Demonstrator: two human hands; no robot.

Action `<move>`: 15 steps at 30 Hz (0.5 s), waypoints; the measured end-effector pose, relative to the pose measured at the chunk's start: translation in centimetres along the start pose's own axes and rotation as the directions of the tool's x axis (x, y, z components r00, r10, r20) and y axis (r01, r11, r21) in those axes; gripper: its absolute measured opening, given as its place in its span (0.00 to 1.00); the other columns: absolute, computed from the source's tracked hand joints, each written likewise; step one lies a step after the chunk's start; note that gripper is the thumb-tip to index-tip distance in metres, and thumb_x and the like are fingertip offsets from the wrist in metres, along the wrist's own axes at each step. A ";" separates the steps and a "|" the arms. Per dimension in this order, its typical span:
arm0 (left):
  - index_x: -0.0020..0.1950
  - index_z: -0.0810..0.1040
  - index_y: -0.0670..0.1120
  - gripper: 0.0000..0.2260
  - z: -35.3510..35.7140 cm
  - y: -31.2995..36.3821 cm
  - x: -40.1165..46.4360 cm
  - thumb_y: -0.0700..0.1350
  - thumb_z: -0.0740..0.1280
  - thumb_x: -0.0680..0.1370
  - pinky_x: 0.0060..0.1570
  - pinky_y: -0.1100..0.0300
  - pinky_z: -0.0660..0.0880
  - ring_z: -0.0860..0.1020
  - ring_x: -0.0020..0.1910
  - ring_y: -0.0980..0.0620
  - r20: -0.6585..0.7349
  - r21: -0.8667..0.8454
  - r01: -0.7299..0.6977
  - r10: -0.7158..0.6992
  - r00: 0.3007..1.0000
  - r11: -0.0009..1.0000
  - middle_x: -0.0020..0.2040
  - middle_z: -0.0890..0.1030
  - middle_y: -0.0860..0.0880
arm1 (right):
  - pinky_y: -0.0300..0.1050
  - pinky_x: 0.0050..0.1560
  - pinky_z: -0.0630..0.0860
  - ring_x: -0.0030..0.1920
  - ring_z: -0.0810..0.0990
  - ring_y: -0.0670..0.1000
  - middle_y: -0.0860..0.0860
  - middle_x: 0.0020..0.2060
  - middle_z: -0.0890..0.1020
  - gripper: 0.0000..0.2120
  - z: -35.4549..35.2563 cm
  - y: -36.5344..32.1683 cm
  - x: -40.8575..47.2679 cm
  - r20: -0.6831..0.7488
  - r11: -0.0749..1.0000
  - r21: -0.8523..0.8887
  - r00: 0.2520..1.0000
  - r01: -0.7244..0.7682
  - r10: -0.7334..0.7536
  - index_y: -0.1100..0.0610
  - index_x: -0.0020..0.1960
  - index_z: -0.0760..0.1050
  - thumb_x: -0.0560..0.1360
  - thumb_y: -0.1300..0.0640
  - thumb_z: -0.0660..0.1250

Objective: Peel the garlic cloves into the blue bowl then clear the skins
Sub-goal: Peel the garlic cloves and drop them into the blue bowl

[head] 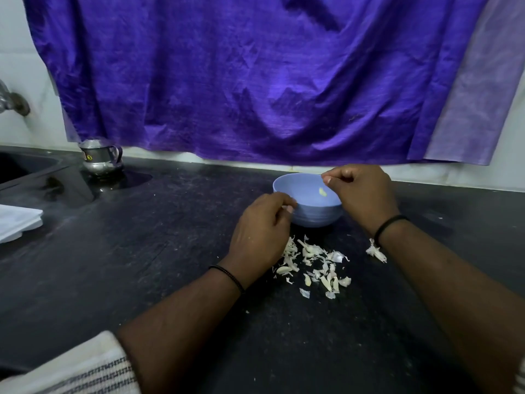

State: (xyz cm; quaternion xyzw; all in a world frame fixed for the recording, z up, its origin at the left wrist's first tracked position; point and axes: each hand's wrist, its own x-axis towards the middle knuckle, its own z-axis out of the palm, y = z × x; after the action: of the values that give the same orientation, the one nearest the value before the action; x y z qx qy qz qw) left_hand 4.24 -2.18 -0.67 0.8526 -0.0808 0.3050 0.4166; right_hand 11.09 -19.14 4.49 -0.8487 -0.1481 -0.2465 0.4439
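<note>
Over the blue bowl (306, 206), both hands curl tight: left hand (261, 223) pinches a pale scrap, right hand (360, 191) nips something tiny; skins (315, 265) litter the desk (170, 251).

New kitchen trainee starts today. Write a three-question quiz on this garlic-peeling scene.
1. True or false: the round pale blue plastic bowl holds a peeled garlic clove.
2. Where does the loose pile of papery white garlic skins lie?
A. inside the bowl
B. on the dark stone counter, nearer the person than the bowl
C. in the sink
3. Fill in: the small shiny steel jug stands far to the bowl's ____.

Key: 1 true; 2 B; 3 left.
</note>
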 end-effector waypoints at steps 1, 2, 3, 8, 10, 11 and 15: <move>0.49 0.81 0.47 0.08 0.0 0.0 0.1 0.47 0.64 0.81 0.46 0.51 0.77 0.76 0.43 0.54 0.006 0.027 0.007 -0.007 1.000 1.000 0.45 0.78 0.51 | 0.43 0.54 0.76 0.47 0.82 0.45 0.45 0.43 0.86 0.05 0.2 0.0 0.2 0.013 1.000 -0.015 1.000 -0.003 0.003 0.53 0.46 0.86 0.76 0.56 0.71; 0.45 0.81 0.46 0.11 0.0 0.0 0.2 0.49 0.64 0.81 0.45 0.51 0.76 0.76 0.42 0.54 0.013 0.064 0.015 -0.016 1.000 0.998 0.44 0.77 0.51 | 0.43 0.54 0.76 0.46 0.82 0.45 0.46 0.43 0.86 0.05 0.2 -0.1 0.2 0.016 1.000 -0.022 1.000 0.001 -0.001 0.53 0.47 0.86 0.76 0.55 0.71; 0.40 0.81 0.44 0.14 0.0 0.0 0.2 0.51 0.65 0.81 0.44 0.50 0.76 0.76 0.41 0.54 0.016 0.089 0.024 -0.025 1.000 0.996 0.43 0.77 0.49 | 0.43 0.52 0.76 0.43 0.81 0.44 0.46 0.41 0.86 0.05 0.2 -0.2 0.1 0.012 1.000 -0.020 1.000 0.012 -0.011 0.53 0.47 0.86 0.76 0.55 0.71; 0.27 0.68 0.48 0.16 -0.4 0.3 0.2 0.41 0.72 0.71 0.38 0.60 0.72 0.74 0.38 0.56 -0.019 0.085 0.069 -0.068 0.998 0.994 0.41 0.74 0.51 | 0.33 0.34 0.69 0.29 0.72 0.40 0.48 0.30 0.80 0.04 -1.7 -0.6 -1.5 0.036 0.994 0.088 0.997 0.064 -0.067 0.53 0.40 0.83 0.71 0.54 0.76; 0.30 0.70 0.50 0.14 -0.6 0.5 0.2 0.39 0.73 0.68 0.36 0.65 0.70 0.74 0.39 0.57 -0.033 0.070 0.078 -0.076 0.997 0.994 0.42 0.74 0.53 | 0.34 0.32 0.67 0.28 0.71 0.40 0.46 0.27 0.77 0.07 -2.3 -0.4 -2.4 0.095 0.994 0.065 0.991 0.093 -0.099 0.54 0.38 0.82 0.71 0.52 0.76; 0.33 0.71 0.51 0.13 -0.5 0.4 0.2 0.40 0.73 0.67 0.37 0.65 0.70 0.74 0.39 0.58 -0.044 0.054 0.076 -0.074 0.996 0.996 0.42 0.74 0.53 | 0.36 0.32 0.67 0.27 0.71 0.41 0.46 0.26 0.77 0.09 -2.5 -0.3 -2.9 0.149 0.994 0.023 0.982 0.110 -0.113 0.54 0.37 0.82 0.72 0.50 0.75; 0.40 0.75 0.51 0.09 -0.3 0.0 0.2 0.47 0.74 0.72 0.38 0.59 0.74 0.77 0.39 0.56 -0.040 0.011 0.050 -0.050 0.998 0.999 0.40 0.78 0.53 | 0.43 0.36 0.75 0.31 0.78 0.41 0.44 0.29 0.82 0.12 -2.0 0.1 -4.2 0.381 0.961 -0.219 0.922 0.168 -0.075 0.50 0.35 0.82 0.72 0.44 0.73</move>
State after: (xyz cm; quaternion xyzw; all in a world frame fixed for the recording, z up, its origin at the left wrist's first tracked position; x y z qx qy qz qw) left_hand 4.26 -1.96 -0.46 0.8506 -0.0493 0.3120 0.4205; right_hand 7.05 -20.97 3.09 -0.9175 -0.2498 -0.1264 0.2827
